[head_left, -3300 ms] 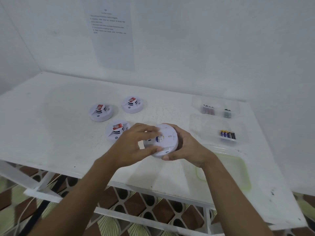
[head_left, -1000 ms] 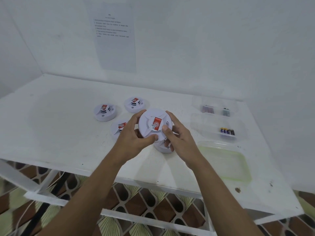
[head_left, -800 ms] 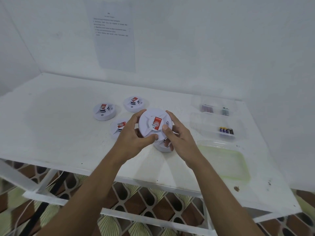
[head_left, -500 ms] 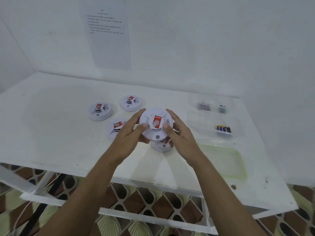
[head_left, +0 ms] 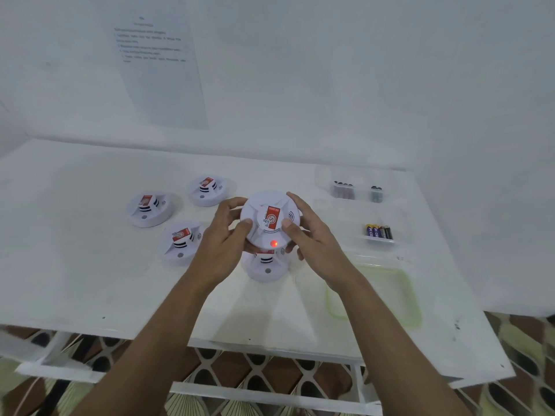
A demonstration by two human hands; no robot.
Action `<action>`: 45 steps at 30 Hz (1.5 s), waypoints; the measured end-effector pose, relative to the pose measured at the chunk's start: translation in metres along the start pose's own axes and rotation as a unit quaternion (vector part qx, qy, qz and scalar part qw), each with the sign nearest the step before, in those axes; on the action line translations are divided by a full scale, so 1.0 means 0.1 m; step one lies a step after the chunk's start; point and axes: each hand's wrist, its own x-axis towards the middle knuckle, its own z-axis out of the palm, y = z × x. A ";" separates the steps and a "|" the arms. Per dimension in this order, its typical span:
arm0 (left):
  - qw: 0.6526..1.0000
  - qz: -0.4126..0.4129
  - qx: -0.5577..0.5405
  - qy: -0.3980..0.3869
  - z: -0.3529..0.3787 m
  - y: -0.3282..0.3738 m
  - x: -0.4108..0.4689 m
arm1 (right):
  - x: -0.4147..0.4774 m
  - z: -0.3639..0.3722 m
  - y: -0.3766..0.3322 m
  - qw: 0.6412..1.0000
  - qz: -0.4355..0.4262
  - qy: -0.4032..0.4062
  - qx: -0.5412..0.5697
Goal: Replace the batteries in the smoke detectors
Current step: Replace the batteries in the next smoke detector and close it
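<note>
The round white plastic smoke detector (head_left: pixel 270 219), red lamp lit and face up, is gripped by its rim between the curled left hand (head_left: pixel 222 240) and right hand (head_left: pixel 313 235), equally near both, just above a second white detector (head_left: pixel 264 268) resting on the white table (head_left: pixel 90 265).

White table (head_left: pixel 75 265) in front of me, top scuffed and speckled. Four round white smoke detectors lie face up on it, each with a red label: left detector (head_left: pixel 149 209), back detector (head_left: pixel 209 190), front-left detector (head_left: pixel 181 242), all near each other; near detector (head_left: pixel 264 268) sits right of them, top part hidden from my view. At the right side, far clear tray (head_left: pixel 324 181) holds dark batteries (head_left: pixel 343 190) and a greenish pair (head_left: pixel 376 194). Near clear tray (head_left: pixel 375 242) holds a battery row (head_left: pixel 379 231). Green-rimmed tray (head_left: pixel 328 298) lies closest to the front edge.
</note>
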 end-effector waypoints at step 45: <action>0.996 -0.031 0.046 0.072 0.68 0.02 0.67 | 0.71 -0.79 0.35 0.999 0.017 -0.046 -0.006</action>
